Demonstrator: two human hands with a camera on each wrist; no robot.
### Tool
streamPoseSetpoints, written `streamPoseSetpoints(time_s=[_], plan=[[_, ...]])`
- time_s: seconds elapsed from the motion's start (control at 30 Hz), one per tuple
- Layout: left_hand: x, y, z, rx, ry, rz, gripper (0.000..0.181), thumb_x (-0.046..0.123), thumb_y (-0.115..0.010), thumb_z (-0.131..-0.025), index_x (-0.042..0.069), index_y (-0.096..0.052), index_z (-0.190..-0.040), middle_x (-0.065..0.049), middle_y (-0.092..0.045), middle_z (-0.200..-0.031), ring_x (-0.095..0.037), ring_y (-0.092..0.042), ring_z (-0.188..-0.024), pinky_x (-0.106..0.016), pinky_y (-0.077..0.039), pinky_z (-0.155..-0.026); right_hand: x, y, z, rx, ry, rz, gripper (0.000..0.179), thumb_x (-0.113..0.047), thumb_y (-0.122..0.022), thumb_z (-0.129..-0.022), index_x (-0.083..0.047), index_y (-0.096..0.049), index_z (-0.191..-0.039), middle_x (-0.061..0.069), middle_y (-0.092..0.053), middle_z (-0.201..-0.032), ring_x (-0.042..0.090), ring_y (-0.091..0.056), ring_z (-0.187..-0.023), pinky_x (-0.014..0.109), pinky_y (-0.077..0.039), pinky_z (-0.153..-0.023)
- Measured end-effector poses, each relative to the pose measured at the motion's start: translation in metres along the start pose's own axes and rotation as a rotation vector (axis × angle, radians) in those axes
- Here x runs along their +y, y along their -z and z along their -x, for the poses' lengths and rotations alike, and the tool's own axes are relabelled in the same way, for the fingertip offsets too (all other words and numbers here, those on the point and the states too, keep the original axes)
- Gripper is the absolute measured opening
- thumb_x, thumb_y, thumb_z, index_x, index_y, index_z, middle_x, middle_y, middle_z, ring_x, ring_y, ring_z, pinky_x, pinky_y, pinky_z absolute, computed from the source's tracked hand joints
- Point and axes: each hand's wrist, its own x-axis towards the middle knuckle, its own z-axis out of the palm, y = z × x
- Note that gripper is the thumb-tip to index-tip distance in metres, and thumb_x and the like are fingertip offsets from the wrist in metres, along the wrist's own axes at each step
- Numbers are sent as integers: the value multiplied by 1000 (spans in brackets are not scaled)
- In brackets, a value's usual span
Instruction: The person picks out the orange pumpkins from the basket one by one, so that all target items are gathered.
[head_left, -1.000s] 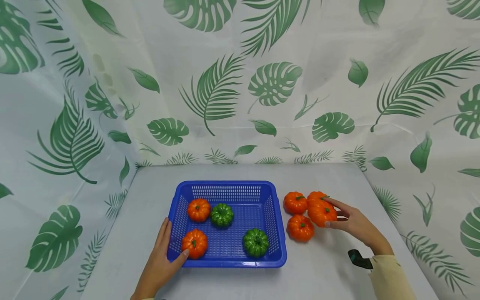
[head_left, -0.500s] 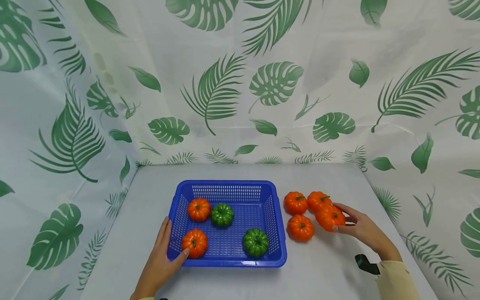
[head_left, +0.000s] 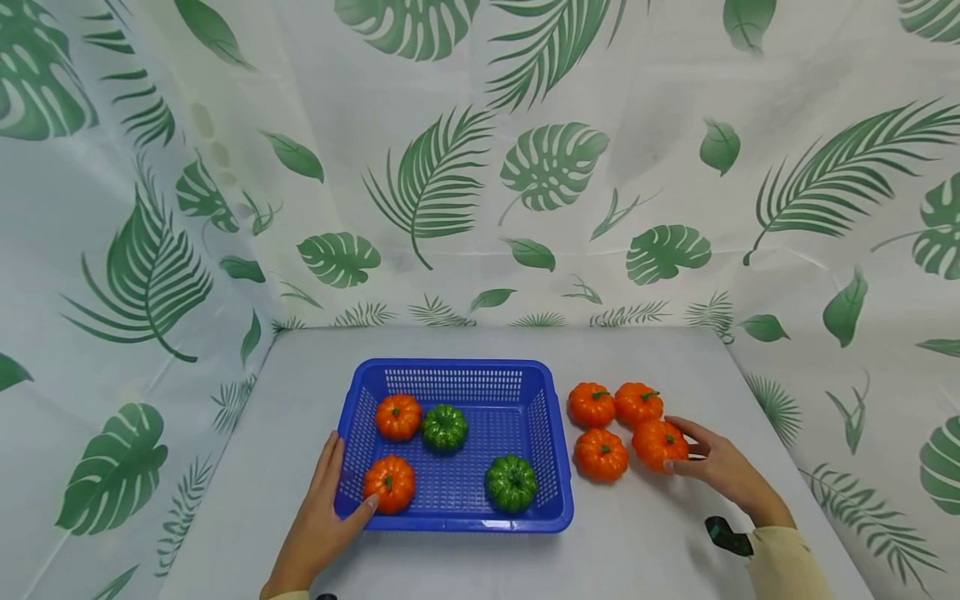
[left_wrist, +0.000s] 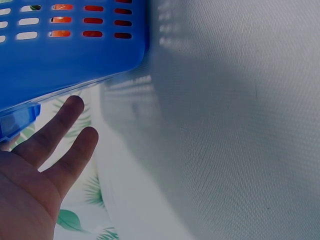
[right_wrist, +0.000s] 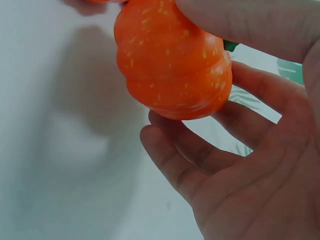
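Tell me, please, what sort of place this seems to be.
Probably a staged work booth, not a kitchen: leaf-print sheeting lines three sides of a pale table, and the shiny pumpkins look artificial.

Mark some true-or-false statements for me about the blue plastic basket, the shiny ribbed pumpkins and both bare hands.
1. The blue rectangular perforated plastic basket contains two shiny green ribbed pumpkins. True.
2. The left hand is at the basket's far right corner. False: it is at the near left corner.
3. The right hand holds a shiny orange ribbed pumpkin. True.
4. No orange pumpkins are inside the basket. False: two are.
5. Three other orange pumpkins sit to the right of the basket. True.
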Motion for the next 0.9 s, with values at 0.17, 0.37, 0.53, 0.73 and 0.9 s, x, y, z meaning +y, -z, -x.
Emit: streamPoseSetpoints(time_s=[0.17,0.37,0.53,0.73,0.9], plan=[[1,0,0,-4,5,0,112,63,-70,-95,8,-11,-173,-13,-1,-180,-47,-14,-161,-69,-24,-118,4,-5,-2,0,-27,12,84,-26,-74,-97,0,-33,-165,35,-33,-164,55,-50,-135,72,-49,-101],[0,0,-1,-7,11,-5,112,64,-70,-96,8,-11,-173,-12,-1,-180,-47,-14,-161,-68,-24,-119,10,-12,-7,-2,-51,21,86,-27,-76,-95,-1,-34,-165,34,-32,-165,57,-46,-137,74,-45,-104],[-1,-1,-1,-6,1,13,112,62,-70,-96,6,-11,-172,-14,-2,-180,-47,-14,-161,-69,-23,-119,13,-15,-8,1,-55,24,86,-25,-78,-93,-1,-34,-164,34,-31,-165,60,-42,-139,76,-43,-105],[0,-1,-1,-6,14,4,112,64,-70,-95,7,-11,-173,-13,-1,-180,-47,-14,-161,-69,-24,-118,11,-16,-9,8,-43,29,86,-24,-76,-94,0,-31,-164,34,-29,-165,62,-39,-140,76,-43,-105],[-1,-1,-1,-3,10,2,112,63,-69,-96,8,-10,-173,-12,-1,-180,-47,-14,-161,-69,-24,-118,7,-18,-9,8,-34,-3,88,-21,-76,-94,2,-27,-164,35,-25,-166,61,-37,-141,75,-42,-106]])
